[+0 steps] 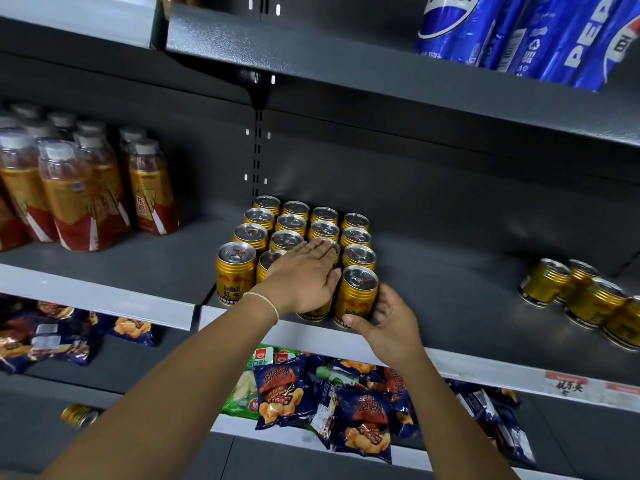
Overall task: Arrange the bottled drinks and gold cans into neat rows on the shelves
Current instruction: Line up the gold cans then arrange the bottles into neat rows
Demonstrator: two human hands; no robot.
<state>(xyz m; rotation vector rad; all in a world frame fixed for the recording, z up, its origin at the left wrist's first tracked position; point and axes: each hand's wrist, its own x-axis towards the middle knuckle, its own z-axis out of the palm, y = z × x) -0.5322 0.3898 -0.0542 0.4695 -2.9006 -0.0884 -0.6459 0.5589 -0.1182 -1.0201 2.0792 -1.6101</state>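
**shelfnerd:** So what's sitting on that dark grey middle shelf (pixel 467 299) right now?

**aisle9:** A block of gold cans (pixel 291 223) is standing in tidy rows around the centre of the frame, reaching the shelf's front edge. The left hand (pixel 304 275) is lying flat over the tops of the front ones, fingers straight and together, not gripping anything. The right hand (pixel 388 320) is wrapping its thumb and fingers round the front can (pixel 356 296), which is standing upright at the block's near right corner.

**shelfnerd:** And the rest?

**aisle9:** The bottled drinks (pixel 83 195) are standing bunched at the left, same level. A few loose gold cans (pixel 581 296) are clustering at the far right, well apart from the block. Blue cans (pixel 519 32) are sitting on the shelf above, upper right. Snack bags (pixel 346 403) are piling up on the shelf below, and one stray can (pixel 79 415) is lying on its side at lower left.
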